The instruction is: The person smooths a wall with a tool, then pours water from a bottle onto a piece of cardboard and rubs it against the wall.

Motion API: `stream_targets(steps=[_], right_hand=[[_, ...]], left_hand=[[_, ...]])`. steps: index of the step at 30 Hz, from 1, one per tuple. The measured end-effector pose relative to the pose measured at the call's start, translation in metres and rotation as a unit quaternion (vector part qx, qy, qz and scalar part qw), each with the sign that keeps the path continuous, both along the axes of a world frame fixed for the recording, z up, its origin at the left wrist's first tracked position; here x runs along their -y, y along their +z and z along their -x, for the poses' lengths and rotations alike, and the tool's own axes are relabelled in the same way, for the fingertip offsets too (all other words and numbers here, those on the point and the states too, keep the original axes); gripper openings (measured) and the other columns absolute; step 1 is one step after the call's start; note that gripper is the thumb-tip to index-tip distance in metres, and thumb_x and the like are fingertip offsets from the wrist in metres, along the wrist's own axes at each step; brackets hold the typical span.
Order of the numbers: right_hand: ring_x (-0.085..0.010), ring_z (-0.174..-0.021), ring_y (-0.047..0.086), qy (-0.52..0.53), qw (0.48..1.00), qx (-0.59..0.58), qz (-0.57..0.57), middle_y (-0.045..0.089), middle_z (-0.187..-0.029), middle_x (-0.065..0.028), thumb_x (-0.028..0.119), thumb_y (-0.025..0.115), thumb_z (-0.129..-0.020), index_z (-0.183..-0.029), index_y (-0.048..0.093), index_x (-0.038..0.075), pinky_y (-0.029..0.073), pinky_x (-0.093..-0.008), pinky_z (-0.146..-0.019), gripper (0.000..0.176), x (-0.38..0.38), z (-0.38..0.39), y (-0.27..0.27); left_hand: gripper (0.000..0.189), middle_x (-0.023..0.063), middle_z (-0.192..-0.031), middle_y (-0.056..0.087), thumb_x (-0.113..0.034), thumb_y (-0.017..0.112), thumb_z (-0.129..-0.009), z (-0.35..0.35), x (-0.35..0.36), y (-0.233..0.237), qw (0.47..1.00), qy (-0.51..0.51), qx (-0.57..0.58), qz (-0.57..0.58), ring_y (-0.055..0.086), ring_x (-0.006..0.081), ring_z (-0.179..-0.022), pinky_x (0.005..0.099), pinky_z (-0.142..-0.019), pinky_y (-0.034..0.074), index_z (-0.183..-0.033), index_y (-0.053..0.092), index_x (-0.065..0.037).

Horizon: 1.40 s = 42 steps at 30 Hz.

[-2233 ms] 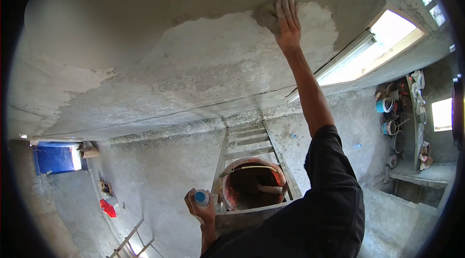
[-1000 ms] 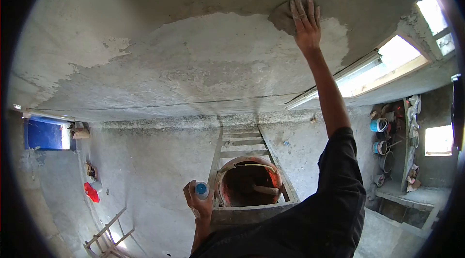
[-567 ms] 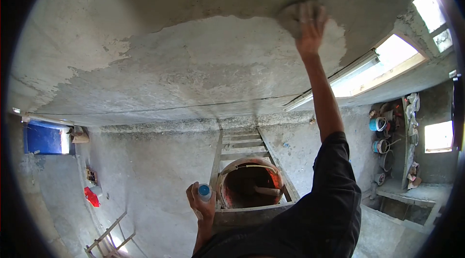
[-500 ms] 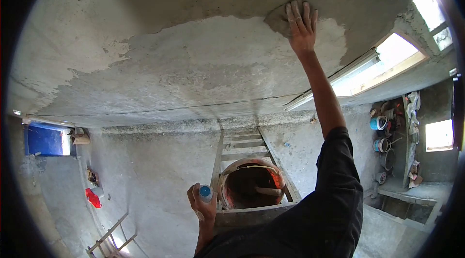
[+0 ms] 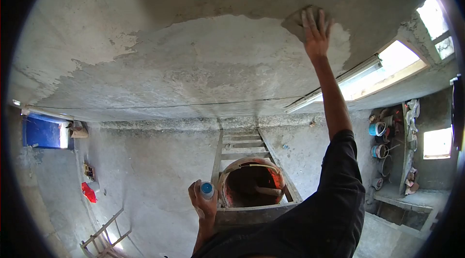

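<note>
The right hand (image 5: 317, 35) is raised overhead with its arm stretched out. Its fingers lie flat and slightly spread over a grey pad (image 5: 294, 21), pressing it against the ceiling (image 5: 193, 64) rather than curling round it. The pad sits at the border between two surfaces: paler, rougher plaster spreads below and to the left, and a smoother, darker patch lies above. Only the pad's left part shows, since the fingers cover the rest.

The left hand (image 5: 203, 204) is low, near the body, clenched round a small bottle (image 5: 207, 190) with a blue cap. The bottle stands upright in the fist, and little more than the cap is visible. Just beside this hand, an orange-red bucket (image 5: 252, 185) rests on top of a ladder (image 5: 240, 150), with a handle of some tool lying inside it (what kind of tool I cannot tell). The ladder's rungs run away towards the far wall.

A dark sleeve (image 5: 339, 185) covers the right upper arm and fills the lower right of the view. Bright window openings (image 5: 387, 71) sit where the ceiling meets the wall on the right. Beyond them several small buckets (image 5: 377, 128) are ranged near a ledge. At the left edge is a blue door (image 5: 42, 133), further down a red object (image 5: 88, 192), and near the bottom a wooden frame (image 5: 104, 233) lies against the grey floor.
</note>
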State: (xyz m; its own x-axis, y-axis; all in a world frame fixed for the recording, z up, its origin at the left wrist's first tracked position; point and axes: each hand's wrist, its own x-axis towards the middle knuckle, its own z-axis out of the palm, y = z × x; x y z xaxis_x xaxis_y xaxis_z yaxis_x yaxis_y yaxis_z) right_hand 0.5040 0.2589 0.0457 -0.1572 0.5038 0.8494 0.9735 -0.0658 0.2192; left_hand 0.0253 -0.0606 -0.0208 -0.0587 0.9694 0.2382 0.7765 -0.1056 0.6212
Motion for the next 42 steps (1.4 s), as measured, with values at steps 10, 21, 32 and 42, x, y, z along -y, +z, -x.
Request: stream_targets(steps=[10, 21, 32, 42], right_hand=[[-0.038, -0.137, 0.028, 0.014, 0.996, -0.064, -0.057, 0.043, -0.144, -0.0049, 0.008, 0.061, -0.079, -0.138, 0.045, 0.011, 0.011, -0.063, -0.111, 0.062, 0.011, 0.003, 0.004], [-0.0398, -0.137, 0.029, 0.0, 0.99, -0.129, -0.055, 0.044, -0.142, -0.0117, 0.008, 0.064, -0.076, -0.139, 0.042, 0.007, 0.012, -0.0644, -0.109, 0.067, 0.016, 0.004, -0.026], [-0.0409, -0.134, 0.033, 0.22, 0.959, -0.169, 0.061, 0.038, -0.142, -0.023, -0.003, 0.06, -0.074, -0.139, 0.041, 0.003, 0.028, -0.0455, -0.111, 0.068, -0.012, 0.078, -0.061], [-0.0376, -0.136, 0.031, 0.171, 0.92, -0.301, -0.186, 0.036, -0.145, -0.0195, -0.003, 0.059, -0.078, -0.14, 0.04, 0.004, 0.029, -0.0488, -0.11, 0.065, -0.028, 0.055, -0.006]], left_hand=[[0.06, 0.0211, -0.103, 0.053, 0.001, 0.076, -0.061, 0.003, 0.002, -0.005, 1.0, -0.006, 0.018, 0.02, 0.053, 0.0397, -0.095, 0.0464, -0.082, 0.045, -0.115, 0.05, 0.0], [0.049, 0.0197, -0.101, 0.054, 0.0, 0.073, -0.065, 0.0, -0.002, -0.002, 1.0, 0.004, 0.013, 0.012, 0.055, 0.0392, -0.095, 0.045, -0.081, 0.046, -0.109, 0.052, -0.001], [0.049, 0.0196, -0.101, 0.055, 0.0, 0.074, -0.065, -0.001, -0.002, 0.003, 1.0, 0.005, 0.007, 0.01, 0.056, 0.0392, -0.094, 0.0451, -0.081, 0.046, -0.109, 0.052, 0.0], [0.049, 0.0194, -0.1, 0.055, -0.001, 0.074, -0.065, -0.001, -0.004, 0.002, 1.0, 0.0, -0.005, 0.009, 0.056, 0.039, -0.093, 0.045, -0.081, 0.046, -0.109, 0.052, 0.0]])
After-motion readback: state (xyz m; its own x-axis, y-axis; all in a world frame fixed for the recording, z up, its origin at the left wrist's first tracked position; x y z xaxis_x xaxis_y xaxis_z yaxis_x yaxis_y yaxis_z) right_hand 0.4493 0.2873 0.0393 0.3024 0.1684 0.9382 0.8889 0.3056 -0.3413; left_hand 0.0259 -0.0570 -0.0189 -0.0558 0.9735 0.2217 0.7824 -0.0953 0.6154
